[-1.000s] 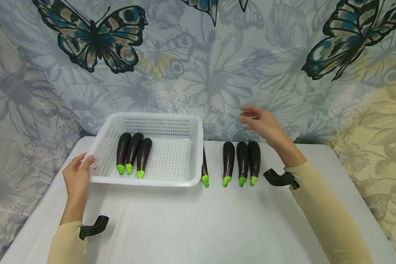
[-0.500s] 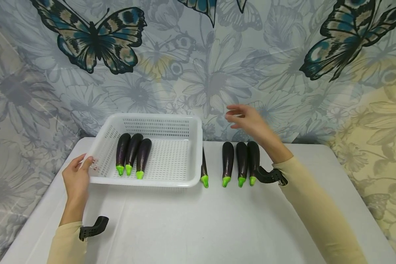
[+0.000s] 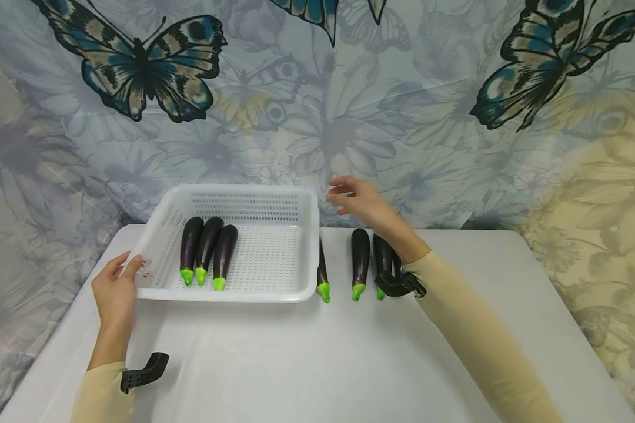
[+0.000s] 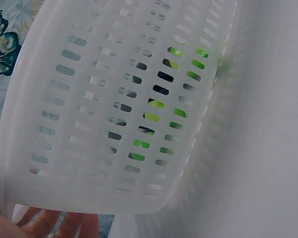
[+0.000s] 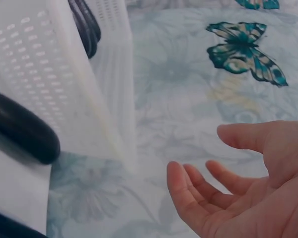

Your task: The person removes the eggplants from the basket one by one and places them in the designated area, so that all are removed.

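1. White basket [image 3: 270, 252]: seen from above, with the white tablecloth [image 3: 233, 358] below and in front of it; underside hidden, so hard to tell whether resting flat.
2. Just right of the basket, mostly covered by its side: half-hidden eggplant [image 3: 322, 267], reduced to a thin dark strip and a green tip.
3. Farther right of the basket: uncovered eggplant [image 3: 360, 258], then two farther eggplants [image 3: 383, 258], partly blocked by the right wrist [image 3: 411, 247] and black mount [image 3: 400, 284], with only one green tip showing.
4. In the left wrist view, broken into dark and green patches by the basket's slots: three eggplants [image 3: 207, 249], lying side by side inside its left half, glossy, deep purple, bright green tips toward its near wall.
5. Basket's look: milky white, rectangular, slotted walls, gridded floor, broad smooth rim.
6. Left hand [image 3: 114, 291]: grips the basket's left end; mostly cut off in its wrist view.
7. Right hand [image 3: 362, 202]: hangs near the basket's far right corner, holding nothing, thumb and loosely bent fingers well parted.
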`<state>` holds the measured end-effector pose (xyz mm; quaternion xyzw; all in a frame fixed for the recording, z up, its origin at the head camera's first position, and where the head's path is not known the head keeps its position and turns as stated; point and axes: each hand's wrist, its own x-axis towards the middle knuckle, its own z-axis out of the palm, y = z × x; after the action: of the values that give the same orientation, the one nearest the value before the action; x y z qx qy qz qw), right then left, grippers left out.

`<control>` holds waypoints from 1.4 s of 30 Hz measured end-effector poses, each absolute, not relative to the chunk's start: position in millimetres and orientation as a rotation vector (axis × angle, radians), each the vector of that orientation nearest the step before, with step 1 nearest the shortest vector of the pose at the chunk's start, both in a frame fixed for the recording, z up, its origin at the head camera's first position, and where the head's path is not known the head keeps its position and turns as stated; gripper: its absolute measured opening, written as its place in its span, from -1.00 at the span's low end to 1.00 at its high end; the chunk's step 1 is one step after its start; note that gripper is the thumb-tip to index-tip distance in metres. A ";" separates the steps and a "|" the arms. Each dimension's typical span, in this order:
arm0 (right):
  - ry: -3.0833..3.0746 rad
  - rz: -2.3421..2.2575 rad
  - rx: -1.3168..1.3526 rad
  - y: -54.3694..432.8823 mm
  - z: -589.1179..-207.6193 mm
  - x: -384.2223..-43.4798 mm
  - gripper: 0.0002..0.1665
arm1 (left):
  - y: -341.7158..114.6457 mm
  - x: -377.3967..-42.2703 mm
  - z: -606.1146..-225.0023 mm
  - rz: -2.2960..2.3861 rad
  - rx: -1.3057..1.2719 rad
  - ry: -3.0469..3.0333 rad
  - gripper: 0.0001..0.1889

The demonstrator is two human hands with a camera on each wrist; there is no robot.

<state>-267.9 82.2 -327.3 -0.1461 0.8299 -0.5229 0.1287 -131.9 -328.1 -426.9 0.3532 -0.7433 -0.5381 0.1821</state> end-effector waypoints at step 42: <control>2.087 -1.453 -0.226 -53.0 -368.6 -285.7 -0.36 | -329.6 -132.9 -427.6 -1.539 0.966 -2.065 -0.48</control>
<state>-285.7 -53.0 -368.6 -0.0849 0.7823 -0.5447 0.2900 -132.9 -329.6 -427.6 0.3445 -0.7364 -0.5489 0.1945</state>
